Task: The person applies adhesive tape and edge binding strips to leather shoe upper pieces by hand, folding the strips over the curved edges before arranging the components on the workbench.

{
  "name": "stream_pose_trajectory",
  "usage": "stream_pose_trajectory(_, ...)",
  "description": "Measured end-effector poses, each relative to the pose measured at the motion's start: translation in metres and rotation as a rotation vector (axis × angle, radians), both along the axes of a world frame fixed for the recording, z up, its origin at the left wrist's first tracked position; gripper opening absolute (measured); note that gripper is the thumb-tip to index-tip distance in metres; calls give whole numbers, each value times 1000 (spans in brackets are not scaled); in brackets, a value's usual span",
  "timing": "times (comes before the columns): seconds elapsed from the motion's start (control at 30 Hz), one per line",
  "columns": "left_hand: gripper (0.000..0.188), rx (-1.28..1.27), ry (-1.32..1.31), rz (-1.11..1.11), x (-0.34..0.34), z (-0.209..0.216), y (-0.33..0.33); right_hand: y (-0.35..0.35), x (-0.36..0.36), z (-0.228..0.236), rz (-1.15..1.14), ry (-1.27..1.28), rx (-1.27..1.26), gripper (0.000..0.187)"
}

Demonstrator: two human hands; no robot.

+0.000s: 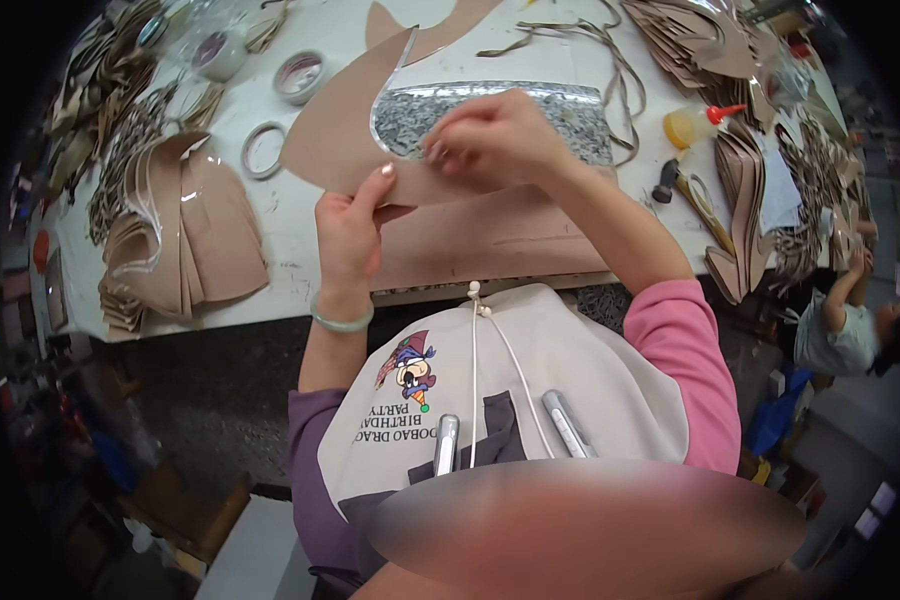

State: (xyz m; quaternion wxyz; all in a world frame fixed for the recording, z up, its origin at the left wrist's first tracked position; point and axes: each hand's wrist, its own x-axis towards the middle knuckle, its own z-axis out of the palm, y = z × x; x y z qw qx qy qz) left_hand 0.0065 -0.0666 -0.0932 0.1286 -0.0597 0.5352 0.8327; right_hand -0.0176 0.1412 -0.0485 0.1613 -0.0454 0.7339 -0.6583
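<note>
A curved tan leather-like piece (335, 130) with a pale, shiny strip along its inner edge is raised over the table. My left hand (350, 235) grips its near edge, thumb on top, with the other fingers mostly hidden. At the inner curved edge my right hand (505, 145) has its fingers pinched together; whatever is between the fingertips is too small to make out. Behind the piece lies a speckled stone slab (560, 120). Beneath my hands, a flat tan sheet (490, 245) runs along the table's front edge.
Stacked cut tan pieces (215, 235) are at left, with two tape rolls (295, 98) beyond. At right are a hammer (700, 205), a red-tipped bottle of yellow liquid (683, 128) and more stacks (740, 190). Loose cords (620, 80) trail beside the slab. Another person (840, 325) is far right.
</note>
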Motion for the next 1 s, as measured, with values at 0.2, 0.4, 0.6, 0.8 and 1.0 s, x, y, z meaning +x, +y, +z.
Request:
stream_pose_trajectory(0.2, 21, 0, -144, -8, -40, -26, -34, 135, 56, -22, -44, -229, -471, 20)
stream_pose_trajectory(0.4, 21, -118, -88, -97, -54, -30, -47, 364, 320, -84, -498, -538, 864, 22)
stream_pose_trajectory(0.6, 23, -85, 18, -211, -28, 7, 20, 273, 276, -22, -690, 18, 1025, 26)
stream_pose_trajectory(0.8, 17, -143, 347, -307, 15, 43, 43, 62, 98, 43, -177, 848, 683, 26)
stream_pose_trajectory(1.0, 15, -242, 566, -263, 21, 48, 44, 33, 63, 54, 61, 926, 662, 17)
